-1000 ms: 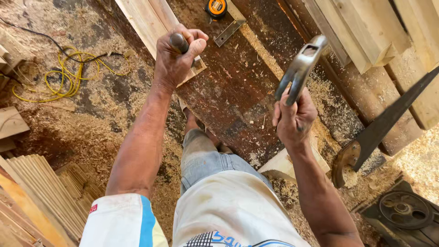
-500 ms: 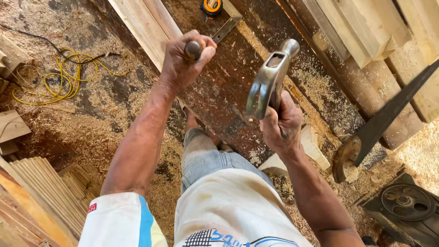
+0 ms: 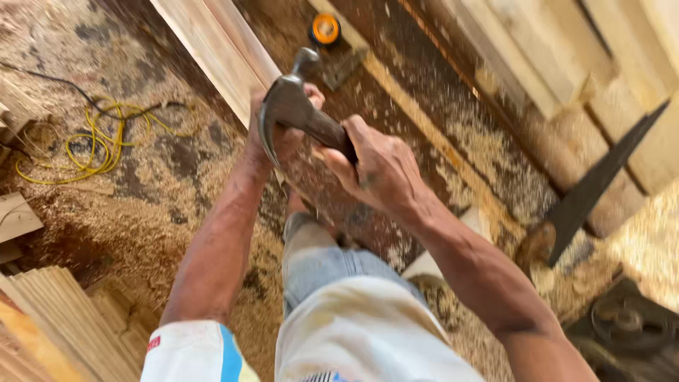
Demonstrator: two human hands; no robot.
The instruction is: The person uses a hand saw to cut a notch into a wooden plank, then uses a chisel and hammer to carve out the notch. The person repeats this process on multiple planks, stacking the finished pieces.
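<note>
Sawdust covers the workshop floor [image 3: 141, 233], with a yellow cord [image 3: 92, 145] at left and a handsaw [image 3: 601, 180] at right. The right hand [image 3: 378, 170] grips a claw hammer [image 3: 293, 110] over a pale plank [image 3: 212, 49]; left hand [image 3: 279, 138] sits behind it, its fingers hidden

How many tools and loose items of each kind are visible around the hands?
Claw hammer, held in the right hand: 1
Handsaw: 1
Orange tape measure: 1
Yellow cord: 1
Total: 4
The left hand sits behind the hammer head; what it holds cannot be told.
</note>
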